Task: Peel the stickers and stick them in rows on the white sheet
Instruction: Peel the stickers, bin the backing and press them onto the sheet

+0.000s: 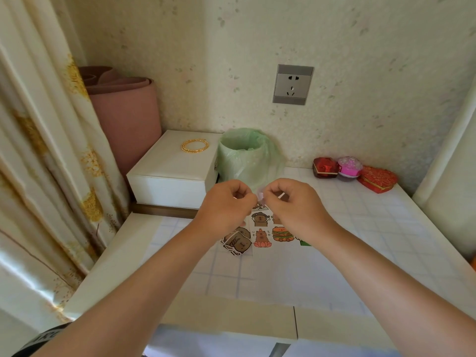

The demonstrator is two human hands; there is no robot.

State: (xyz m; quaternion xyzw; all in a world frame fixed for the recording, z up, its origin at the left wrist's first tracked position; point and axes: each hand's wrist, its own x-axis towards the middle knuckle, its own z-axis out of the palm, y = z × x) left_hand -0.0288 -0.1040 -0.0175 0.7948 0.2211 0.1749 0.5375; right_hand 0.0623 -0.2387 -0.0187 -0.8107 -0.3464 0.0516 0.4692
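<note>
Head view is showing both hands raised together over the table, the left hand (pixel 226 204) and right hand (pixel 296 202) each pinching a small pale sticker (pixel 260 195) with curled fingers, likely so one pinch can be pulling the backing off. That sticker is sitting at 3 o'clock from the left hand and 9 o'clock from the right. The white sheet (pixel 270 229), carrying pictures in rows, is lying at 6 o'clock below the grip, the loose sticker pile (pixel 238 244) at 7 o'clock, and the lined bin (pixel 244 155) at 12 o'clock, probably waiting for backings.
</note>
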